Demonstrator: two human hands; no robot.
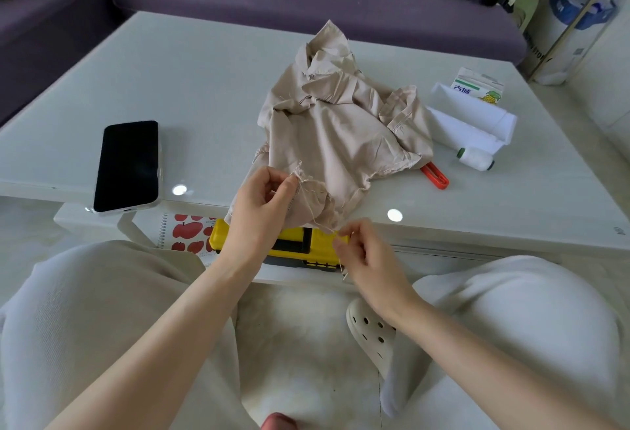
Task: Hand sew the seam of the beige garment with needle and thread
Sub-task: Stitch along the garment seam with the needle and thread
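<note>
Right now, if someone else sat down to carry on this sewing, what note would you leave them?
Left hand pinches the frayed edge of the beige garment at the near edge of the table.
Right hand pinches the thread running from that edge; needle too small to make out.
White spool and an orange tool lie right of the garment.
Done: thread is already in the seam.
Left: much of the frayed edge looks unsewn, so keep stitching.
</note>
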